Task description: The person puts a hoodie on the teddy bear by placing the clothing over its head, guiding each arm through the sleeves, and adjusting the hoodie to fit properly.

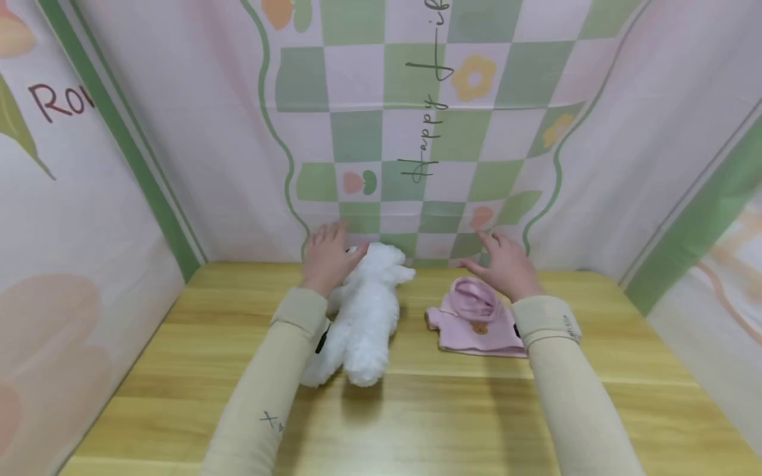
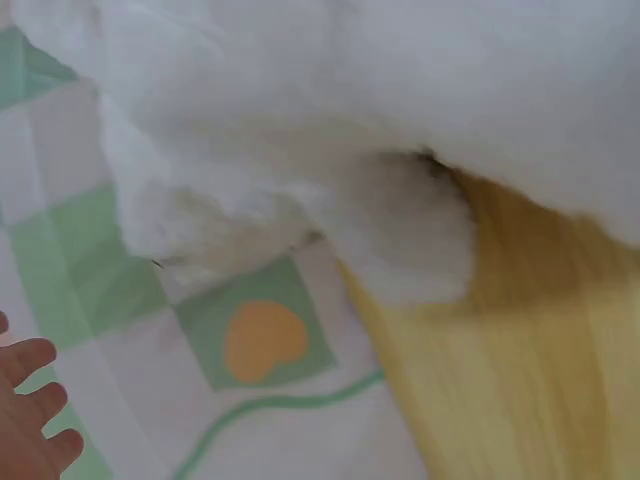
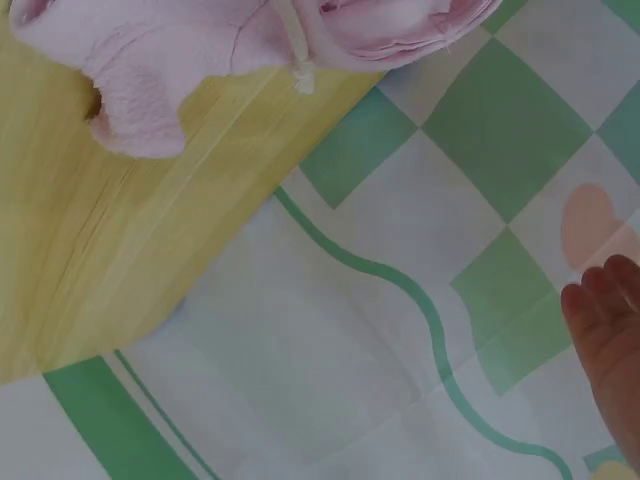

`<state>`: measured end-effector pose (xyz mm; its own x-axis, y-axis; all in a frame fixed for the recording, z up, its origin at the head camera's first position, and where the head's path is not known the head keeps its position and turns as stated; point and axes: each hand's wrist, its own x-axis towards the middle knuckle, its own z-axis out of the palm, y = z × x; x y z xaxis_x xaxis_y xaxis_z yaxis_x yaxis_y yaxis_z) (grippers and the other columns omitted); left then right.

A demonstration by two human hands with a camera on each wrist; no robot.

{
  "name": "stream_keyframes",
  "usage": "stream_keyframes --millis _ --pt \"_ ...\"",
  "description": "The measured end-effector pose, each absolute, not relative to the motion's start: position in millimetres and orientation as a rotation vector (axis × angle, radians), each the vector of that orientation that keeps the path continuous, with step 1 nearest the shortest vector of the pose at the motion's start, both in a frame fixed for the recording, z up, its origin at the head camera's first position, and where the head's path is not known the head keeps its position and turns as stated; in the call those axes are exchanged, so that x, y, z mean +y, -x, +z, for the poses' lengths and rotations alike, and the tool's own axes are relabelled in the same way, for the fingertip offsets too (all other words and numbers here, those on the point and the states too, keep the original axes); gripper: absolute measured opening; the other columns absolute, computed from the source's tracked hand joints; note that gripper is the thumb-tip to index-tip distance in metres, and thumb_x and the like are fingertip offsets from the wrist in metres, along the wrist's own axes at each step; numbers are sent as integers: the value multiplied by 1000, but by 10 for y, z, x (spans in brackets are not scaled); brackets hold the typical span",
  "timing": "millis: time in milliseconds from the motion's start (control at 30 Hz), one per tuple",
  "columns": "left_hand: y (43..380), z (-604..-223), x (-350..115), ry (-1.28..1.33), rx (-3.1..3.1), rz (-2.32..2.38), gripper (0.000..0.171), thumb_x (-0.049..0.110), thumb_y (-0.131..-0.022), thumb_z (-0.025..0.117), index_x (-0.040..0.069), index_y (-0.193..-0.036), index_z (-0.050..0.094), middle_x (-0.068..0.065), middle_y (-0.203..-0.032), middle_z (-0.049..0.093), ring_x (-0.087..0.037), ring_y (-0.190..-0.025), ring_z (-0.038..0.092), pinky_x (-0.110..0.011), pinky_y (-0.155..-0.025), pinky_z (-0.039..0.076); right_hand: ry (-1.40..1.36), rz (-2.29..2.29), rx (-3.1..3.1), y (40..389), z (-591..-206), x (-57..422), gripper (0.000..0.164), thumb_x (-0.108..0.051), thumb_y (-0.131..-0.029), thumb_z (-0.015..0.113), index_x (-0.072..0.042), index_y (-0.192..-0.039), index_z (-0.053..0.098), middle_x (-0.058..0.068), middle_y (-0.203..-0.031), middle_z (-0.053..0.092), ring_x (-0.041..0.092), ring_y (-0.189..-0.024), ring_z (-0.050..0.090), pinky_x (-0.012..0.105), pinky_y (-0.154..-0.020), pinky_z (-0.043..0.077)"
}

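A fluffy white stuffed toy [image 1: 366, 317] lies on the wooden table, its limbs toward the near side. My left hand [image 1: 330, 258] is over its far left part, fingers extended and thumb overlapping the toy's head in the head view. In the left wrist view the white plush [image 2: 400, 230] fills the upper part, with my fingertips [image 2: 42, 402] apart from it at the left edge. To the right lies a small pink hooded doll garment [image 1: 470, 330] with a brown bear patch. My right hand [image 1: 506, 264] is spread above its far right side, holding nothing.
The wooden table [image 1: 440, 423] ends at a hanging curtain [image 1: 405, 132] with green checks and flowers. More printed cloth [image 1: 107, 218] closes off the left side, and another panel [image 1: 708, 264] stands at the right.
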<state>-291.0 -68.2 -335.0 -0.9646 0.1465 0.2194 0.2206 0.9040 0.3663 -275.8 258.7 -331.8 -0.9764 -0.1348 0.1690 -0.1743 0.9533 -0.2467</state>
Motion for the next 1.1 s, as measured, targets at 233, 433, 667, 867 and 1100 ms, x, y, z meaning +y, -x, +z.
stream_keyframes --millis 233,433,667,867,1100 --pt "2851 -3137 -403 391 -2858 -569 67 54 -97 37 6 -144 39 -13 -148 44 -32 -139 37 -45 -116 29 -273 380 -2961 2717 -3303 2691 75 -52 -93 52 2 -143 38 31 -141 40 48 -129 39 62 -106 34" --pt "2742 -2987 -107 533 -2828 -509 60 51 -98 40 9 -142 44 -10 -143 50 -28 -134 46 -40 -114 36 -289 365 -2983 2683 -3333 2819 56 -32 -95 55 5 -136 46 32 -133 48 48 -122 46 61 -104 37" --pt "2637 -2967 164 678 -2781 -370 58 50 -98 43 11 -139 48 -8 -138 56 -25 -128 52 -37 -110 41 -286 368 -3023 2612 -3383 2963 50 -28 -96 54 6 -132 50 34 -133 48 50 -122 45 61 -104 36" --pt "2562 -2902 247 729 -2795 -340 52 46 -98 44 12 -137 51 -7 -135 58 -25 -125 54 -37 -106 44 -296 385 -3016 2539 -3489 3113 49 -26 -95 55 7 -131 50 33 -132 50 51 -121 46 61 -104 36" --pt "2418 -2724 434 722 -2758 -364 41 35 -97 49 12 -130 58 -5 -127 64 -21 -113 63 -33 -93 53 -267 426 -3022 2442 -3606 3292 48 -24 -95 55 9 -129 51 34 -131 50 52 -121 45 63 -103 35"
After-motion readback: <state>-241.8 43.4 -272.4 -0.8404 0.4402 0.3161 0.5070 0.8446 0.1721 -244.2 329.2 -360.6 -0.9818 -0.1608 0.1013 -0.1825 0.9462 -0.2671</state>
